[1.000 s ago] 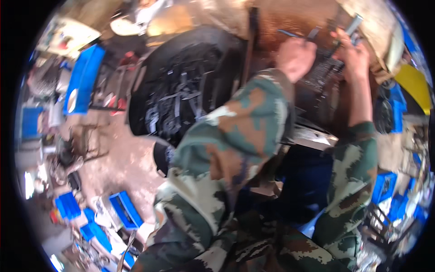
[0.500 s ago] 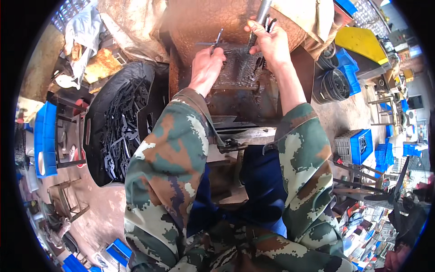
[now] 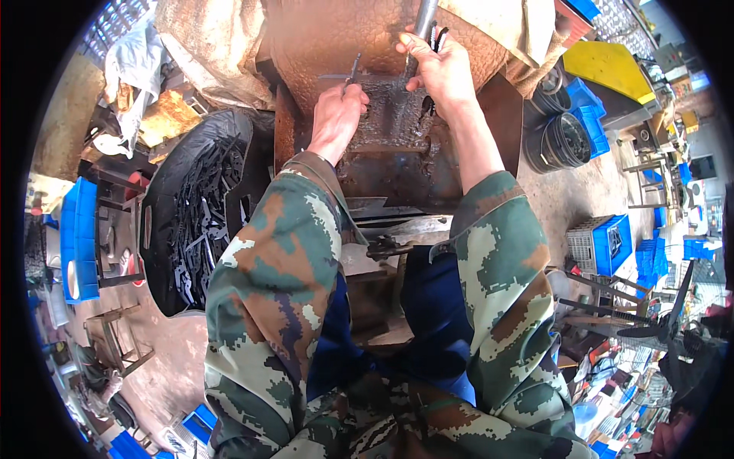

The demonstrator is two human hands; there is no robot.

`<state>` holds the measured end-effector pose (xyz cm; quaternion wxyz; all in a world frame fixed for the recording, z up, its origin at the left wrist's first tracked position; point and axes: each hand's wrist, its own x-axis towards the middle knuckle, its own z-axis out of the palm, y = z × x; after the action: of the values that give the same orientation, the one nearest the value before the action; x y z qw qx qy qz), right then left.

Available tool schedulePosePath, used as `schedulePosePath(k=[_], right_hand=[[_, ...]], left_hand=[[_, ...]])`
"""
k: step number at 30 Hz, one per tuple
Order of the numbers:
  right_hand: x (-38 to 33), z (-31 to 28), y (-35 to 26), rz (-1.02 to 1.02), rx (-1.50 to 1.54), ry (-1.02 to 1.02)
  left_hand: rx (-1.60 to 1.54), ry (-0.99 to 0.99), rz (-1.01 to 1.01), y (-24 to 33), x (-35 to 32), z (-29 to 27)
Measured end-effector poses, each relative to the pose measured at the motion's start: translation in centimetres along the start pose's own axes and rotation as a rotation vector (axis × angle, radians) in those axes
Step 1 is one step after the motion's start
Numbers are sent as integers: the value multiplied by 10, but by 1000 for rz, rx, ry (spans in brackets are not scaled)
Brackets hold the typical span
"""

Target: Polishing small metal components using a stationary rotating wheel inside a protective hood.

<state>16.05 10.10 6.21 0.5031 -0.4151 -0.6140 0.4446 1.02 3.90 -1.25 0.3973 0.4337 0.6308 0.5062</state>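
My left hand [image 3: 339,115] is closed around a thin dark metal piece [image 3: 354,69], whose narrow end sticks up past the fingers. To its right, my right hand [image 3: 443,73] has its thumb and fingers curled about a few dark flat metal pieces [image 3: 437,38]; the hand hides most of them. Just left of that hand a grey metal pipe [image 3: 425,18] comes down from above. Beneath both hands lies a wet, grimy metal work surface [image 3: 382,138] inside a rusty brown housing.
On the left, a black tub [image 3: 157,252] holds many dark metal strips [image 3: 202,222]. A black bucket [image 3: 566,141] stands at the right beside blue bins [image 3: 589,118]. Brown sheeting [image 3: 222,46] hangs round the machine. A grey crate [image 3: 585,249] sits on the floor farther right.
The whole view has shifted slightly, so both hands appear a little farther left. Each hand keeps its grip, and they stay about equally far apart.
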Motion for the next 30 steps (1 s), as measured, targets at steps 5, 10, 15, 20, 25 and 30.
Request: schedulePosePath(k=[5, 10, 15, 20, 25, 30], right_hand=[[-1, 0, 0, 18, -2, -5], [-2, -1, -2, 45, -9, -2], [-3, 0, -5, 51, -3, -7], [-2, 1, -5, 48, -21, -1], [-2, 3, -3, 47, -17, -1], [-1, 1, -3, 53, -1, -8]], left_hand=[[15, -8, 7, 1, -1, 3], [-6, -16, 1, 4, -2, 3], [-4, 11, 17, 1, 2, 0], [156, 152, 82, 6, 2, -7], [125, 200, 68, 13, -3, -16], [58, 165, 40, 16, -2, -18]])
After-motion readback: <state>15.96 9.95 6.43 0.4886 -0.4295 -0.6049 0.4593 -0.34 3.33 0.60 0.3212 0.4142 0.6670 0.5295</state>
